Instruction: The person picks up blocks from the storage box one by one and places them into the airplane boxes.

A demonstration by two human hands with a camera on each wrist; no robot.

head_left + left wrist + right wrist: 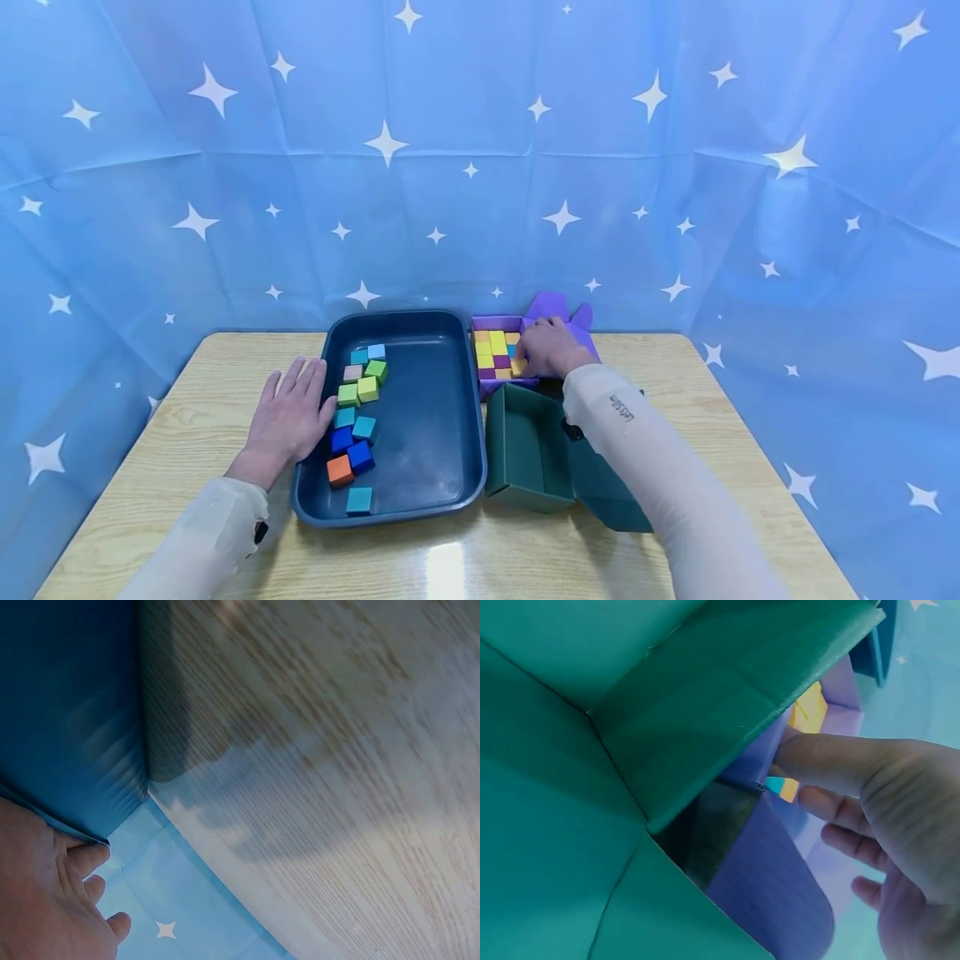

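Note:
My left hand (288, 417) lies with straight fingers on the left rim of a dark blue tray (427, 417). Inside the tray, along its left side, are several coloured blocks, among them an orange block (340, 472) and a teal block (359, 501). My right hand (551, 346) reaches over the right side of an open purple box (501, 387) filled with yellow, orange, purple and blue blocks. Its fingertips are at a yellow-orange block (518, 367) in the box's near right corner. Whether they pinch it is hidden. In the right wrist view, the thumb (825, 759) reaches over the purple wall.
An open dark green box (528, 450) stands between the tray and my right forearm, its lid (611, 487) folded out to the right. The purple box's lid (551, 307) stands open behind my right hand. A blue star-patterned cloth (480, 208) surrounds the wooden table (712, 467).

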